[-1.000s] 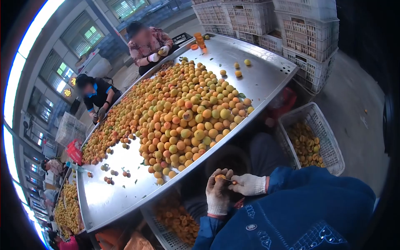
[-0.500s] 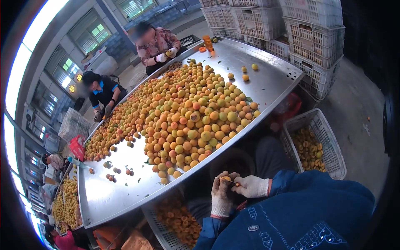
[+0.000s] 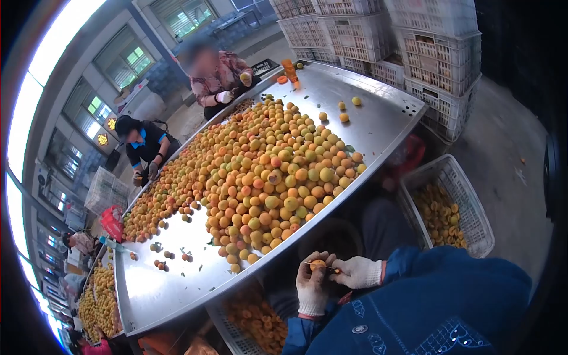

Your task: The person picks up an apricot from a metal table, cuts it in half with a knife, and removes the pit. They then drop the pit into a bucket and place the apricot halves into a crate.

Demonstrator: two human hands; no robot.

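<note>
Big steel table (image 3: 378, 118) runs away from the hands, up and to the left, w/ a heap of apricots (image 3: 260, 171) spread over most of it; a few loose ones lie near the far end by an orange bottle (image 3: 288, 68). White crates (image 3: 414, 41) stacked high beyond the table's far corner. Concrete floor to the right of the hands. A basket (image 3: 467, 195) w/ cut fruit sits up and right of the right hand; another basket (image 3: 236, 334) w/ halves sits down-left of the left hand, under the table edge. Two other people at the table's far side: one in a pink top (image 3: 216, 74), gloved, holding a fruit; one in a dark top (image 3: 145, 142) bent over the pile. Windows on the wall behind them.

Both arms in blue sleeves (image 3: 414, 296), forearms drawn in close to the body, hands meeting just below the table's near edge. White knit gloves on both.

Left hand (image 3: 310, 284) upright, fingers curled round an apricot (image 3: 318, 264), clamped on it. Right hand (image 3: 358, 273) just beside it, closed on a small knife (image 3: 325, 267); thin blade lies across the top of the fruit, pointing left. Hands nearly touching, the fruit between them.
</note>
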